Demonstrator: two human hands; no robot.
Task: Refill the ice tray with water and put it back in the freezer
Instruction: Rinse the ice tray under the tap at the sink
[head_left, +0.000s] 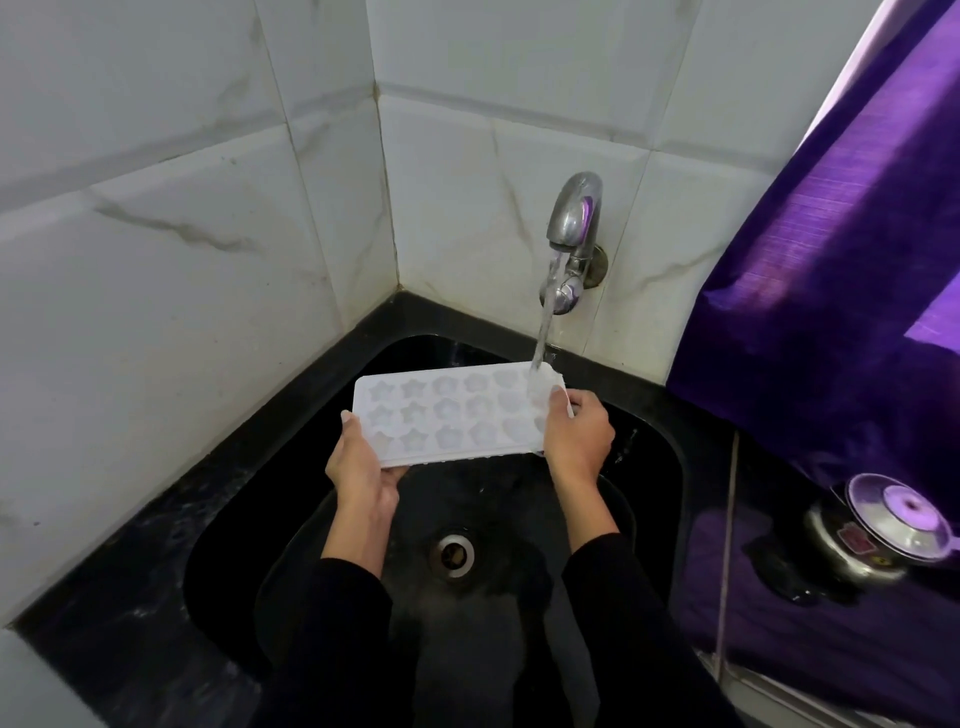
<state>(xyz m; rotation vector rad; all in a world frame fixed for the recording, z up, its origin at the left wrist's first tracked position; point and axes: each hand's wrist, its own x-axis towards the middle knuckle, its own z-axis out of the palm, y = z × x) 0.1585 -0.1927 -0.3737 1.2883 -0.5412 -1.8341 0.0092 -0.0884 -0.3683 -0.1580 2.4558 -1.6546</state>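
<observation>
Black sink (670, 457) surrounds tray (452, 415), seemingly clear.

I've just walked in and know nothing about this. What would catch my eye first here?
A white ice tray with star and flower moulds, held level over a black sink by the left hand and right hand. Water runs from the steel tap on the tiled wall onto the tray's far right corner. To the right hangs a shiny purple curtain.
</observation>
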